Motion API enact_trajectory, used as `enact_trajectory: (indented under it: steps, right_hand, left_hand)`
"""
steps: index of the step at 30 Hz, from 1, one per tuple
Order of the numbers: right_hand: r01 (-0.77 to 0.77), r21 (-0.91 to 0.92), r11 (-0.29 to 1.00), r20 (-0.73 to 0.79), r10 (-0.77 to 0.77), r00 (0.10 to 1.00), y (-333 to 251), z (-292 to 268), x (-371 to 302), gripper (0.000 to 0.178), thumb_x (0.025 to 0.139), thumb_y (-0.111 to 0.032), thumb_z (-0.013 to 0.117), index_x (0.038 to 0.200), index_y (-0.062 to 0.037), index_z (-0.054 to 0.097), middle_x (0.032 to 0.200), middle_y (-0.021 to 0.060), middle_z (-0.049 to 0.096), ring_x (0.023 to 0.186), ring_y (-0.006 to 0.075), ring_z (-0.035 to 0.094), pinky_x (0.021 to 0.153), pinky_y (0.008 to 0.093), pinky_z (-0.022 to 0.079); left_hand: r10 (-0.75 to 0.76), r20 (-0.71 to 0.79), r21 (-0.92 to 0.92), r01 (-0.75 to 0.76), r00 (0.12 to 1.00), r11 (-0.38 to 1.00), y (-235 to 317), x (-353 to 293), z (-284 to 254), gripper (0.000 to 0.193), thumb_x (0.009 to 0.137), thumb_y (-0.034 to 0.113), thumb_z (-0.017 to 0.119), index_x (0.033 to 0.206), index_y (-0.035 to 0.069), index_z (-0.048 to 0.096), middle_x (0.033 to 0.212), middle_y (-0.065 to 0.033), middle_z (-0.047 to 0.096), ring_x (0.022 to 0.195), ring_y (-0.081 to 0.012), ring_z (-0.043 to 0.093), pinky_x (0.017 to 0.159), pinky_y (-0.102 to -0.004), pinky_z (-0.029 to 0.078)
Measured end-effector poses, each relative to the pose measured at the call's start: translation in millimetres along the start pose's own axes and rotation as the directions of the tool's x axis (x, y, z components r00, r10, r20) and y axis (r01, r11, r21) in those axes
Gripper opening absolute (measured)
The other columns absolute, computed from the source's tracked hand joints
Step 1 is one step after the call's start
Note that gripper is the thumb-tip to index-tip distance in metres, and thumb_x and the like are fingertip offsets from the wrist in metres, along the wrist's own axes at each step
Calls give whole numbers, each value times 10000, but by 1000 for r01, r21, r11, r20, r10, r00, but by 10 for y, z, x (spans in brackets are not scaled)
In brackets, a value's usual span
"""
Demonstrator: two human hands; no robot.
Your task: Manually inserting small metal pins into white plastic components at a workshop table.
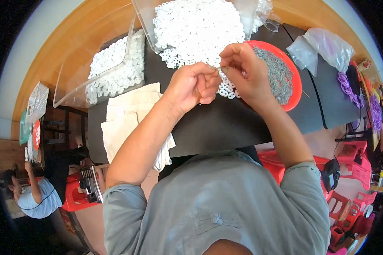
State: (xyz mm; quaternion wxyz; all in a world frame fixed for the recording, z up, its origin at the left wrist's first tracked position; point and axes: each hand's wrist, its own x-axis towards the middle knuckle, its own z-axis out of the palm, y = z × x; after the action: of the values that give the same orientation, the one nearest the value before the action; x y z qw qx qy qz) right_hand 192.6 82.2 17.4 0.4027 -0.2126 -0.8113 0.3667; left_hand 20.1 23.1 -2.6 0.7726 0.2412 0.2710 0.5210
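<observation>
My left hand (195, 83) and my right hand (247, 74) meet above the black table, both with fingers closed in a pinch. Between their fingertips shows a small white plastic piece (221, 73), held at the left fingertips. Whatever my right fingers pinch is too small to make out. Just below lie several loose white oval pieces (229, 90) with two holes each. Beyond my hands, a large pile of white pieces (198, 25) spills out of a tilted clear bin. Beside my right hand stands a red basin (297, 80) full of thin grey bits that look like metal.
A clear box (72, 80) with more white pieces stands at the left. Folded cream cloths (121, 114) lie by my left forearm. Plastic bags (329, 46) and purple cord (348, 89) are at the right. Another person (38, 195) sits at the far left. Pink stools (355, 157) stand at the right.
</observation>
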Motion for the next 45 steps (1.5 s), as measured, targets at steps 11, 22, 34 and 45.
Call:
enact_trajectory:
  steps: [11,22,34,45]
  right_hand:
    - [-42,90,995,-49,46,998,-1,-64,15,308,820,117,552,1095,-3,486,870,57,593,819,79,568,724,213,471]
    - [42,17,999,-62,-40,997,-48,-21,-25,301,823,108,565,1090,-12,495,852,54,594,787,73,572,683,211,462]
    - [136,-65,989,-89,-141,986,-29,66,-71,273,845,115,548,1078,-17,491,847,50,593,767,73,583,657,206,466]
    - [115,39,993,-106,-110,988,-34,67,-114,300,842,129,530,1095,-15,459,920,74,569,818,97,576,700,219,466]
  left_hand:
    - [584,-192,742,-273,789,612,-24,-98,267,58,819,28,685,840,7,635,716,4,611,558,-53,536,481,-203,421]
    - [761,325,918,-380,561,-112,-106,-61,207,53,813,-2,664,820,7,613,705,-26,541,600,-68,513,541,-220,413]
    - [507,-223,636,-270,833,723,-91,-140,339,142,845,124,593,802,-8,623,621,-44,564,468,-94,472,424,-219,356]
    - [471,-228,533,-296,852,793,-102,-132,336,147,828,96,567,806,-36,626,630,-83,574,440,-122,469,390,-236,341]
